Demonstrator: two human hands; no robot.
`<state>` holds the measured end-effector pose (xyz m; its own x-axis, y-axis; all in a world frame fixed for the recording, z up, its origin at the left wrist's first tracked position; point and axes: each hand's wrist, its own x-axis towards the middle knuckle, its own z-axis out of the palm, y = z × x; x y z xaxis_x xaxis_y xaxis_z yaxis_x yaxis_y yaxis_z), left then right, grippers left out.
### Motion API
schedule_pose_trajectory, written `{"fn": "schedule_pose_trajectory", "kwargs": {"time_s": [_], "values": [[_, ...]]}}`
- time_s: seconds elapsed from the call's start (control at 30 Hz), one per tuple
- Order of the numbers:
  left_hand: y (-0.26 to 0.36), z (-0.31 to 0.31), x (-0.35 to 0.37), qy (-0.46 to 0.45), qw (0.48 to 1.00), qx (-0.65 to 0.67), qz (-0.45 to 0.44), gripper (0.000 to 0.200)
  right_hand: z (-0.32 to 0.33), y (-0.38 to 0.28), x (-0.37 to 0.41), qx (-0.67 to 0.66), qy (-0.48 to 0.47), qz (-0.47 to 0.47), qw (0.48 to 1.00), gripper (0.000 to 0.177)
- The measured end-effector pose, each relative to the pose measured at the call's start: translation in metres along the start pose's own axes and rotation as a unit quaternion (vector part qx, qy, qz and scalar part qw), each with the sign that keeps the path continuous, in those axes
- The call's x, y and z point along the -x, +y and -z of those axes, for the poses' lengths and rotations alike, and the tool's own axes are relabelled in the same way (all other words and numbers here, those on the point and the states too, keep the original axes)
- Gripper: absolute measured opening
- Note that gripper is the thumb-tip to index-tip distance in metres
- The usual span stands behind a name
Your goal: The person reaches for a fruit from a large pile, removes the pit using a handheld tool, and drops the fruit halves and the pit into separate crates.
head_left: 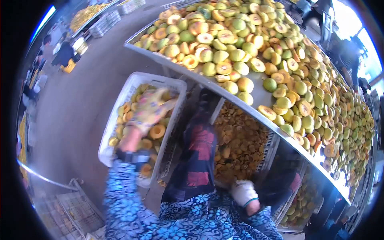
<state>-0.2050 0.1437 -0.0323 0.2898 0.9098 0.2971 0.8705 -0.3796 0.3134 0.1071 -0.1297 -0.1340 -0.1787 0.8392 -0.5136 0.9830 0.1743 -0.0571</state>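
The left hand [150, 107], gloved and motion-blurred, hangs over the far end of the white crate [107, 138] that stands on the floor [76, 108] at the left. Its fingers look loosely curled, but the blur hides whether they pinch anything. The crate is about half full of halves [157, 131], yellow-orange cut fruit lying at all angles, some with the cut face up. The right hand [243, 192], in a white glove, sits low and near, at the near edge of a second crate [269, 149] tucked under the worktop [256, 95]. It looks bunched, though I cannot tell whether it grips something. That second crate is heaped with small dark-orange pieces [240, 138], too small to name. A third crate [285, 211], at the near right and lower, holds yellow-green fruit, mostly hidden. The worktop runs from far left to near right and is crowded with fruit [240, 56], green-skinned and halved, leaving only a bare metal strip along its near edge. To handle the halves well, I would keep the left hand low over the white crate, so nothing bruises or bounces over the rim. I would also take soft cut fruit with a light grip on the skin, not the flesh, and spread it evenly rather than piling it against one wall.
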Motion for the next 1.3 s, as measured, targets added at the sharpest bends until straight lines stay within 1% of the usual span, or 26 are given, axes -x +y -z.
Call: {"fn": "schedule_pose_trajectory", "kwargs": {"time_s": [0.03, 0.07, 0.13, 0.17, 0.23, 0.27, 0.3, 0.33, 0.37, 0.4, 0.47, 0.53, 0.67, 0.73, 0.77, 0.8, 0.83, 0.87, 0.9, 0.93, 1.0, 1.03, 1.07, 1.13, 1.23, 1.3], "values": [[-0.018, 0.017, 0.001, -0.027, 0.999, -0.041, -0.020, 0.047, -0.014, 0.006, 0.002, -0.126, -0.013, 0.029, 0.992, 0.038], [-0.033, 0.036, -0.006, -0.047, 0.995, -0.084, -0.040, 0.052, 0.010, -0.003, 0.005, -0.194, 0.024, -0.025, 0.980, 0.038], [-0.029, 0.087, -0.035, -0.160, 0.986, 0.037, 0.007, 0.058, 0.028, -0.015, 0.000, -0.305, 0.122, -0.095, 0.940, 0.033], [-0.018, 0.089, -0.053, -0.159, 0.986, 0.040, -0.006, 0.058, 0.037, -0.019, 0.003, -0.314, 0.089, -0.089, 0.941, 0.032], [0.010, 0.088, -0.088, -0.171, 0.970, 0.173, 0.021, 0.068, 0.029, -0.023, -0.003, -0.318, 0.023, -0.045, 0.947, 0.030], [0.017, 0.068, -0.103, -0.180, 0.931, 0.308, -0.075, 0.076, -0.001, -0.024, -0.009, -0.281, 0.007, 0.033, 0.959, 0.034], [0.051, 0.055, -0.113, -0.221, 0.887, 0.395, -0.090, 0.082, 0.013, -0.027, -0.010, -0.314, 0.004, 0.028, 0.949, 0.034], [0.062, 0.010, -0.131, -0.228, 0.848, 0.460, -0.133, 0.075, 0.027, -0.031, -0.010, -0.346, 0.000, 0.023, 0.938, 0.035], [0.097, -0.006, -0.142, -0.253, 0.864, 0.400, -0.170, 0.065, 0.030, -0.031, -0.012, -0.339, -0.014, 0.034, 0.940, 0.036], [0.130, -0.033, -0.157, -0.253, 0.921, 0.222, -0.196, 0.057, 0.036, -0.030, -0.013, -0.337, -0.009, 0.029, 0.941, 0.036], [0.178, -0.092, -0.165, -0.226, 0.936, 0.059, -0.263, 0.050, 0.047, -0.024, -0.013, -0.354, -0.025, -0.026, 0.934, 0.037], [0.225, -0.110, -0.167, -0.230, 0.957, -0.077, -0.162, 0.029, 0.039, -0.016, -0.011, -0.346, 0.012, -0.028, 0.938, 0.037], [0.228, -0.155, -0.173, -0.179, 0.955, -0.098, -0.214, 0.028, 0.038, -0.009, -0.011, -0.365, 0.032, -0.034, 0.930, 0.039], [0.216, -0.127, -0.176, -0.233, 0.948, 0.125, -0.175, 0.045, 0.040, -0.003, -0.008, -0.408, 0.095, -0.067, 0.905, 0.036], [0.214, -0.105, -0.166, -0.219, 0.917, 0.305, -0.136, 0.046, 0.036, -0.001, -0.006, -0.470, 0.179, -0.061, 0.862, 0.029], [0.211, -0.085, -0.150, -0.200, 0.853, 0.473, -0.092, 0.047, 0.045, 0.001, -0.003, -0.511, 0.199, -0.069, 0.833, 0.024], [0.203, -0.076, -0.141, -0.241, 0.719, 0.651, -0.037, 0.049, 0.047, 0.003, 0.001, -0.555, 0.211, -0.071, 0.802, 0.024], [0.197, -0.067, -0.131, -0.266, 0.547, 0.793, 0.022, 0.050, 0.050, 0.007, 0.003, -0.596, 0.222, -0.071, 0.768, 0.024], [0.197, -0.049, -0.114, -0.247, 0.527, 0.813, 0.003, 0.050, 0.061, 0.011, 0.008, -0.618, 0.225, -0.060, 0.751, 0.022], [0.202, -0.035, -0.091, -0.197, 0.540, 0.817, 0.042, 0.053, 0.068, 0.014, 0.012, -0.619, 0.247, -0.021, 0.745, 0.021], [0.191, -0.034, -0.056, -0.202, 0.487, 0.847, 0.064, 0.057, 0.100, 0.015, 0.029, -0.698, 0.194, -0.009, 0.690, 0.020], [0.196, -0.030, -0.035, -0.145, 0.522, 0.834, 0.102, 0.060, 0.118, 0.014, 0.038, -0.724, 0.146, -0.016, 0.674, 0.016], [0.207, -0.022, -0.018, -0.097, 0.513, 0.838, 0.159, 0.059, 0.130, 0.012, 0.041, -0.671, 0.190, 0.027, 0.716, 0.015], [0.205, -0.018, 0.013, -0.120, 0.560, 0.809, 0.132, 0.059, 0.154, 0.003, 0.047, -0.600, 0.234, 0.070, 0.761, 0.018], [0.210, -0.015, 0.045, -0.117, 0.558, 0.803, 0.171, 0.060, 0.166, -0.010, 0.044, -0.548, 0.268, 0.079, 0.788, 0.022], [0.214, -0.010, 0.057, -0.110, 0.570, 0.792, 0.189, 0.061, 0.164, -0.018, 0.040, -0.571, 0.262, 0.083, 0.774, 0.023]]}}
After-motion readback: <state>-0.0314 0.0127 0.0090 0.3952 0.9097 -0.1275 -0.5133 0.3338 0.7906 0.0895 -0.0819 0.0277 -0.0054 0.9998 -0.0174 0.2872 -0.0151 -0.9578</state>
